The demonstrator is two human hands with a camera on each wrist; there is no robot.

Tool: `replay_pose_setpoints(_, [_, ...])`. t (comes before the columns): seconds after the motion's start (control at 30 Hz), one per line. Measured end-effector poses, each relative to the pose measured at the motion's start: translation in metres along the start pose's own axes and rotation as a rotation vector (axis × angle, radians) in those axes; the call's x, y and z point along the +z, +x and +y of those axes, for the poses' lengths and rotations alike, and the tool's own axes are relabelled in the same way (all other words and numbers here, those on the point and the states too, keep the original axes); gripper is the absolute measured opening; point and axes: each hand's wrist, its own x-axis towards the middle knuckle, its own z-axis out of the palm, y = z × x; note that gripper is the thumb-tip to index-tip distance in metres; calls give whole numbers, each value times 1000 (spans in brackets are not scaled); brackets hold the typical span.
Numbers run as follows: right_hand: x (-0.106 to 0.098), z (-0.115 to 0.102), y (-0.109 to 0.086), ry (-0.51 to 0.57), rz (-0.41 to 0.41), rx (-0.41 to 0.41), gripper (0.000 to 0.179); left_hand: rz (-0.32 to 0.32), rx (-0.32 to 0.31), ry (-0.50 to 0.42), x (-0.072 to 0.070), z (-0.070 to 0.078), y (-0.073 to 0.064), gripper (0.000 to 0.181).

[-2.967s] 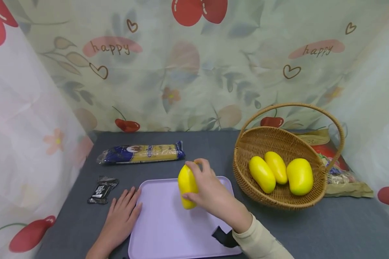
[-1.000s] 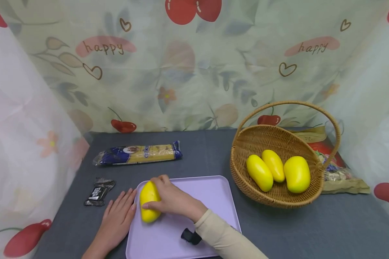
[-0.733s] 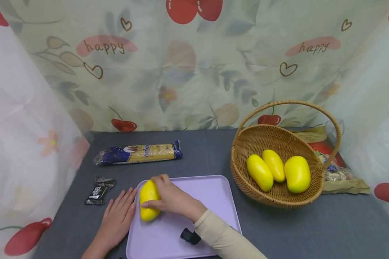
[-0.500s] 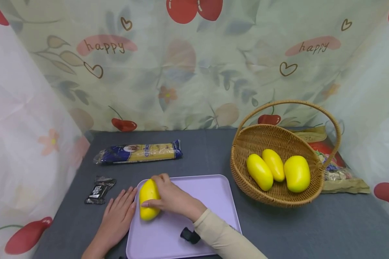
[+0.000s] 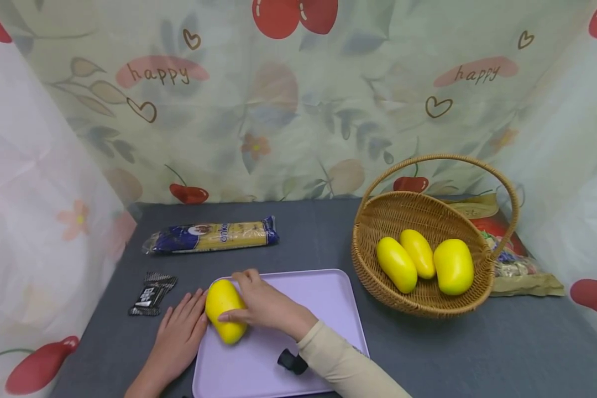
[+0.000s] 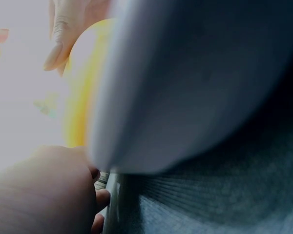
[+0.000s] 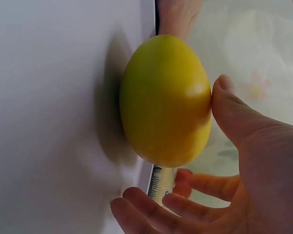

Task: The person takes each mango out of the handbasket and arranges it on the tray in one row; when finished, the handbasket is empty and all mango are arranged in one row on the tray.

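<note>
A yellow mango (image 5: 224, 310) lies at the left side of the lilac tray (image 5: 273, 362), its upper end at the rim. My right hand (image 5: 263, 304) is just right of it. In the right wrist view the thumb (image 7: 229, 105) meets or nearly meets the mango (image 7: 166, 102), while the other fingers are spread loosely apart from it. Flat on the table, my left hand (image 5: 179, 329) rests against the tray's left edge with fingers straight. The left wrist view is washed out; the tray's pale edge covers part of the mango (image 6: 83, 97).
A wicker basket (image 5: 378, 282) holding 3 mangoes (image 5: 397, 265) stands at the right, before a brown food bag (image 5: 524, 284). Behind the tray lies a spaghetti pack (image 5: 214, 236). A small black wrapped packet (image 5: 152, 294) is left of my left hand.
My right hand carried the mango leftward across the tray and set it down. Since half a second ago its grip has loosened, and the mango has turned, its upper end swinging left. My left hand stayed put.
</note>
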Motion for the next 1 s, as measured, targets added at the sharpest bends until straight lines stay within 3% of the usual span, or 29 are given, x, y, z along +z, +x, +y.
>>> replay_pose_setpoints(0.2, [-3,0,-3,-17,-6,6,85,-17,-8,0,-1,1,1,59])
replay_pose_setpoints(0.33, [-18,-7,-18,-72,4,6,87,-33,-23,-2,-1,0,1,61])
replay_pose_setpoints(0.5, [-63,-15,-58,-155,77,-69,83,-47,-41,-2,-1,1,1,62])
replay_pose_setpoints(0.63, [-103,-9,-93,-210,129,-105,76,-55,-52,0,0,2,2,63])
replay_pose_setpoints(0.83, [-148,18,-130,-291,189,-85,72,-69,-62,5,-2,4,1,63])
replay_pose_setpoints(1.0, [-179,48,-147,-294,136,7,72,-71,-65,9,-2,5,1,63])
